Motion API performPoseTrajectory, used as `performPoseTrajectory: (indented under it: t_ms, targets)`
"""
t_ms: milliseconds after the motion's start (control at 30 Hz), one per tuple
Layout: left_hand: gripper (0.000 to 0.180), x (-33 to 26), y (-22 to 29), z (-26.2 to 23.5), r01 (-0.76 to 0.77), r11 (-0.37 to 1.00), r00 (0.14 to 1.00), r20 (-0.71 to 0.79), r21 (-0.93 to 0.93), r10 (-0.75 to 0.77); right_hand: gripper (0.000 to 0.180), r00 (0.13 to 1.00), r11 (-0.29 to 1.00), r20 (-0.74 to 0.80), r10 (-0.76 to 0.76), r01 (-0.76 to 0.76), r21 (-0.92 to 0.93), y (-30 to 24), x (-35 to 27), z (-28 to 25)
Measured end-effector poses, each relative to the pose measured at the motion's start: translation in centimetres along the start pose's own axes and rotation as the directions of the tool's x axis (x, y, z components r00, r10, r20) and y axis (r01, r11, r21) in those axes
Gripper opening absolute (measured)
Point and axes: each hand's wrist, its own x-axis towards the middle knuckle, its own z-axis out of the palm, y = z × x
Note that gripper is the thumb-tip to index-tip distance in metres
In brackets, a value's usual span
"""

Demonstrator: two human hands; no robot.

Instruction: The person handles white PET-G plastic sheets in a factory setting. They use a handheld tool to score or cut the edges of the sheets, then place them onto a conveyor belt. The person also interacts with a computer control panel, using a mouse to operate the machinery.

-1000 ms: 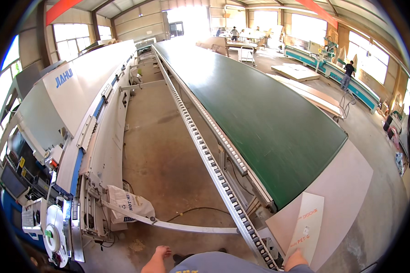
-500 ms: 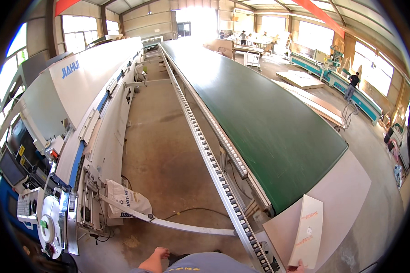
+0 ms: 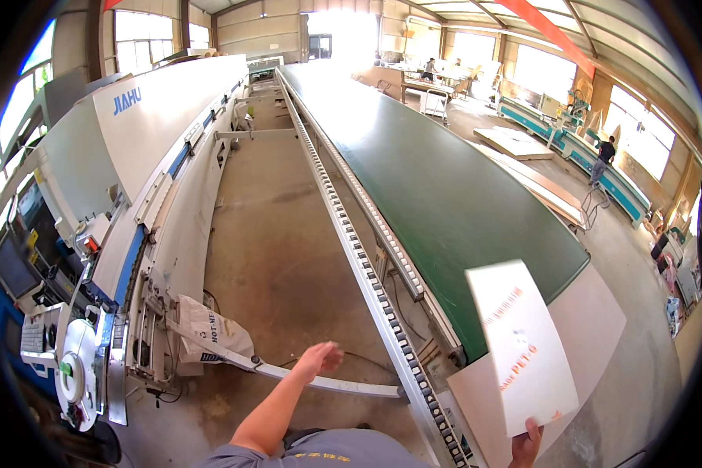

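My right hand [image 3: 527,444] grips the lower edge of a white rectangular panel [image 3: 521,343] with orange-red print, thumb on its face. The panel is raised and tilted above a pale board [image 3: 593,320] at the near end of the green conveyor belt [image 3: 444,183], covering part of both. My left hand [image 3: 320,359] is in the air over the floor, left of the roller rail [image 3: 359,249]. Its fingers are slightly bent and a little blurred, and I see nothing in them.
A long white machine [image 3: 164,117] runs along the left, with a curved metal bar [image 3: 327,384] reaching toward the rail. A white sack [image 3: 210,331] lies by its base. To the far right a person [image 3: 604,160] stands by a teal machine [image 3: 569,148].
My right hand has lifted the panel off the pale board and tipped it up. My left hand has risen and moved forward and to the right.
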Motion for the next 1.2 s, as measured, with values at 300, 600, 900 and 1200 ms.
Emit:
performPoseTrajectory:
  t_ms: [300,600,900,1200]
  targets:
    - [0.061,-5.7,6.1,3.8,-0.429,0.676,0.895,-0.384,-0.599,0.228,0.070,0.491,0.787,0.686,0.537,0.000,-0.617,5.7,4.2,17.5]
    - [0.066,-21.8,-1.1,-13.7,-0.845,0.380,0.497,-0.815,-0.376,0.299,0.054,0.279,0.785,0.862,0.423,-0.589,-0.194,17.1,-1.4,37.2]
    - [0.064,-40.9,2.1,-21.9,-0.957,0.139,0.270,-0.957,-0.254,0.110,0.055,-0.028,0.772,0.933,0.359,-0.553,-0.314,20.0,-16.2,53.6]
    - [0.063,-51.1,-1.6,-29.3,-0.978,0.016,0.207,-0.975,-0.209,-0.088,0.059,-0.259,0.737,0.847,0.464,-0.418,-0.531,24.0,-28.2,59.4]
